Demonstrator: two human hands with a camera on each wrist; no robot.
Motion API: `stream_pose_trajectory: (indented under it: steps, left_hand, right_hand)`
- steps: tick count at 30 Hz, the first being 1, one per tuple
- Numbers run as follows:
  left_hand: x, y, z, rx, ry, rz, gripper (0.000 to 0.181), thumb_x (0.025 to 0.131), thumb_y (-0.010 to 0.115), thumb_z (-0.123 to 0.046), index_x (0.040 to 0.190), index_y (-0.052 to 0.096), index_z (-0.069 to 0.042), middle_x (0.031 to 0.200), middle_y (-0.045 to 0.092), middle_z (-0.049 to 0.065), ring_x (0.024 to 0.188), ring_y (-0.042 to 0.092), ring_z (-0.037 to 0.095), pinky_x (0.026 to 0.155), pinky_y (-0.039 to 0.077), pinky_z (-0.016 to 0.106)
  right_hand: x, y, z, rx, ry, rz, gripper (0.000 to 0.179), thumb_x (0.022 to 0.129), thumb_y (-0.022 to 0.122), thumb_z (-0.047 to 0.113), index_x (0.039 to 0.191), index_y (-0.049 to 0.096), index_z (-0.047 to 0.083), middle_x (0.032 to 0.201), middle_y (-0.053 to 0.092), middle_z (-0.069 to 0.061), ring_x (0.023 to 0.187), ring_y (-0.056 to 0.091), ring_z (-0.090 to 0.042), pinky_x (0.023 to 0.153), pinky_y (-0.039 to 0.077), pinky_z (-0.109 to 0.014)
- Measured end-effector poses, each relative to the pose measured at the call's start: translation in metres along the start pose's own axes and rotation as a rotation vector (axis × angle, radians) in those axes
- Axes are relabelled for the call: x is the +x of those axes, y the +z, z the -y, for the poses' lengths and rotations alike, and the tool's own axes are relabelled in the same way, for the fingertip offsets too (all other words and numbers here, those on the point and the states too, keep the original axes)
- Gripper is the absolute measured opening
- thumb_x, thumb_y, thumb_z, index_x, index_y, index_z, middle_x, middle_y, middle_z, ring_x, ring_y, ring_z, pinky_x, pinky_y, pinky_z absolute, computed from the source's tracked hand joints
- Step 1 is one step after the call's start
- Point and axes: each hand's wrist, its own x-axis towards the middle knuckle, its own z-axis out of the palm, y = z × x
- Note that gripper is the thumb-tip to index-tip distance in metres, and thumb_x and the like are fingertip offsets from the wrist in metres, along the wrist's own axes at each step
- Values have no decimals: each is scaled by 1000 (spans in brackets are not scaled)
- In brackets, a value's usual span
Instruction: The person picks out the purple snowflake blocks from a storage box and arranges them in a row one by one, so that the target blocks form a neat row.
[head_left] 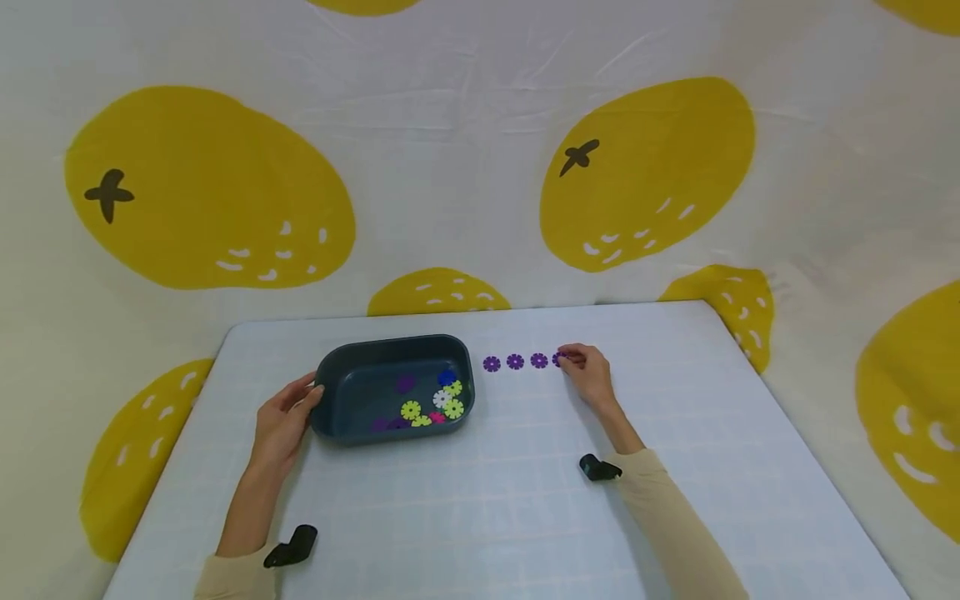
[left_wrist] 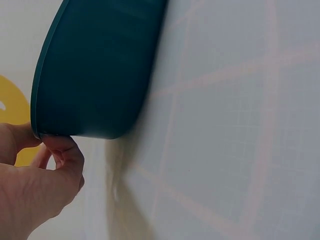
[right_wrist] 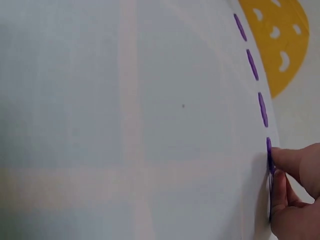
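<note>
At its left end, a dark teal tub (head_left: 393, 435) is held by my left hand (head_left: 279, 421), the thumb and fingers pinching the rim. The left wrist view shows that hand (left_wrist: 50, 177) under the corner of the tub wall (left_wrist: 97, 70). Inside lie several notched flower-shaped discs, among them a yellow-green disc (head_left: 410, 410), a white disc (head_left: 441, 399) and a blue disc (head_left: 447, 377). My right hand (head_left: 588, 372) pinches a purple flower disc (right_wrist: 269, 150) at the right end of a row. To its left lie more purple discs (head_left: 515, 362), flat and evenly spaced.
A white table (head_left: 480, 517) with a faint grid carries everything. Behind it hangs a pale cloth (head_left: 450, 167) printed with large yellow fruits. Each wrist bears a black camera mount, one on the left (head_left: 292, 547) and one on the right (head_left: 600, 468).
</note>
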Motion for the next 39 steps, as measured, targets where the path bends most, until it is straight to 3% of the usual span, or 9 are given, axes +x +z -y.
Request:
stream_pose_trajectory:
  steps: [12, 19, 26, 39]
  left_hand:
    - [-3, 0, 2, 2, -2, -22, 59, 99, 72, -30, 150, 53, -10, 114, 56, -8, 100, 52, 2, 77, 46, 13]
    - [-2, 2, 4, 0, -8, -17, 56, 100, 70, -28, 151, 53, -10, 117, 56, -7, 104, 52, 3, 80, 47, 12]
    - [-1, 4, 4, 1, 2, -16, 56, 100, 70, -28, 150, 53, -10, 121, 54, -4, 104, 53, 2, 80, 48, 12]
    - [-1, 0, -1, 0, 3, -7, 57, 100, 70, -28, 151, 52, -11, 117, 55, -7, 101, 52, 2, 80, 47, 13]
  right_hand:
    - [-3, -4, -2, -14, 27, 24, 27, 100, 69, 10, 124, 69, -1, 116, 65, -19, 102, 59, -29, 86, 48, -33]
    - [-3, -4, -3, -36, 14, 14, 26, 100, 68, 8, 124, 69, -2, 115, 66, -21, 101, 59, -30, 88, 49, -38]
    - [-3, -7, -2, 8, 13, 19, 28, 105, 62, 17, 126, 68, -1, 121, 67, -19, 109, 60, -31, 96, 49, -43]
    - [2, 4, 42, 73, -71, 75, 25, 105, 61, 15, 124, 66, -1, 122, 66, -18, 111, 61, -31, 101, 50, -43]
